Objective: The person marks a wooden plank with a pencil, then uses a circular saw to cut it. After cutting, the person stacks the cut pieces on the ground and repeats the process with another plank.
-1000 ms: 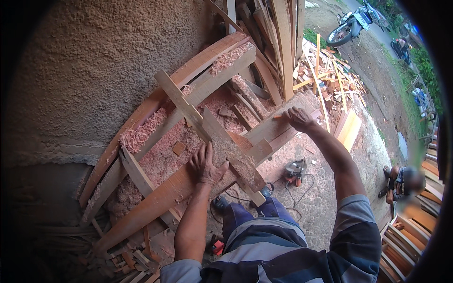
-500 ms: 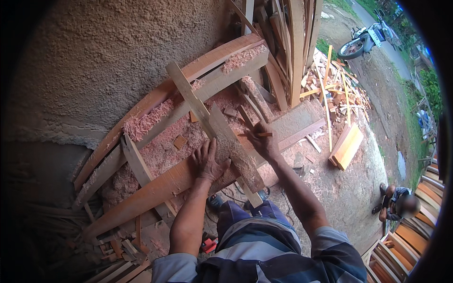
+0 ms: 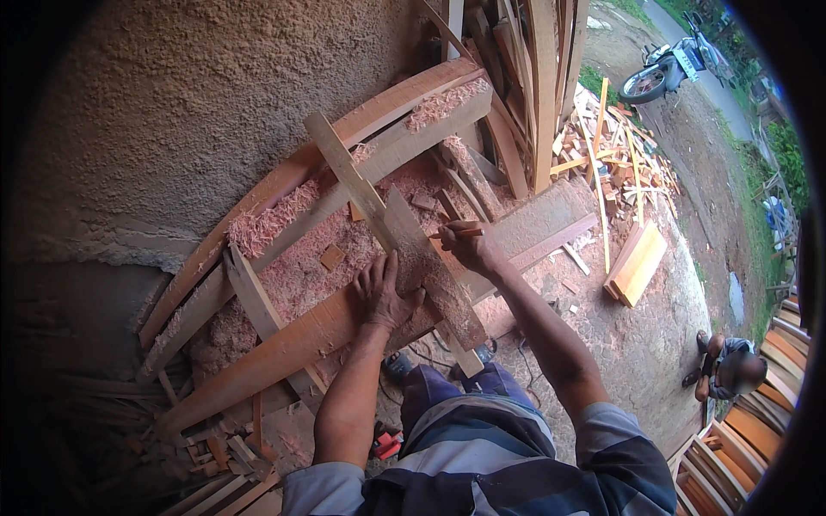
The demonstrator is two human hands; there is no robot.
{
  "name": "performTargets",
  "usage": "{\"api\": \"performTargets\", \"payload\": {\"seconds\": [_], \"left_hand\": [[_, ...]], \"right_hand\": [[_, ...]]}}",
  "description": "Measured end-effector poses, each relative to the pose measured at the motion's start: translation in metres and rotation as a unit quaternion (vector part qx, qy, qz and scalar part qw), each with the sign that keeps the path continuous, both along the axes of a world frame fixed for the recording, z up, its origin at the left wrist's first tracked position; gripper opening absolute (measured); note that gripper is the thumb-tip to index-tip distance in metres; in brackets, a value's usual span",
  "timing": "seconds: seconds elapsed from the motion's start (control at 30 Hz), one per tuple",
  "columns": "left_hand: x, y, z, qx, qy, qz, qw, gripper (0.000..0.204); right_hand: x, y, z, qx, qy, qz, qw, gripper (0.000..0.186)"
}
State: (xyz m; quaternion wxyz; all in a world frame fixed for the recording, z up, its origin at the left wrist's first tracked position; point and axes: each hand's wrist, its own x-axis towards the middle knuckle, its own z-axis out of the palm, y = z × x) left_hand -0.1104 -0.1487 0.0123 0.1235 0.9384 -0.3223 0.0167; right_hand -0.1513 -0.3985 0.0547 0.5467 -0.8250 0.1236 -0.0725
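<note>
My left hand [image 3: 385, 294] lies with fingers spread where a long reddish curved board [image 3: 239, 378] meets a short, pale, dusty board [image 3: 444, 301] lying across it. My right hand [image 3: 467, 249] grips an orange pencil [image 3: 469, 232] just to the right of that short board's edge. A narrow pale batten [image 3: 335, 155] extends from under the short board toward the wall. A wide plank [image 3: 551, 215] lies beyond my right hand. Curved rails [image 3: 194, 284] of the timber frame, heaped with pink shavings [image 3: 274, 215], run along the wall side.
A rough wall [image 3: 189, 112] bounds the left. Long timbers [image 3: 542, 86] stand at the back. Offcuts [image 3: 619, 163] and stacked boards [image 3: 637, 262] lie at right; a red power tool [image 3: 387, 445] is by my feet. Another person [image 3: 727, 370] crouches at far right. A motorbike [image 3: 662, 73] stands outside.
My right hand has come down and leftward with the pencil, from over the wide plank to the short board's edge. My left hand stays on the boards. The view has shifted slightly.
</note>
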Motion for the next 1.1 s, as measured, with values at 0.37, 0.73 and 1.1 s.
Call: {"api": "performTargets", "payload": {"seconds": [0.37, 0.73, 1.1], "left_hand": [[-0.001, 0.000, 0.004, 0.006, -0.009, 0.003, 1.000, 0.103], [0.003, 0.001, 0.001, -0.011, -0.018, -0.015, 1.000, 0.108], [-0.001, 0.000, 0.005, -0.009, 0.017, -0.004, 1.000, 0.101]], "right_hand": [[0.002, -0.003, -0.010, 0.017, -0.033, 0.058, 0.998, 0.023], [-0.038, -0.008, 0.026, 0.021, 0.050, 0.112, 0.992, 0.031], [-0.139, 0.036, 0.007, -0.197, 0.238, -0.029, 0.950, 0.024]]}}
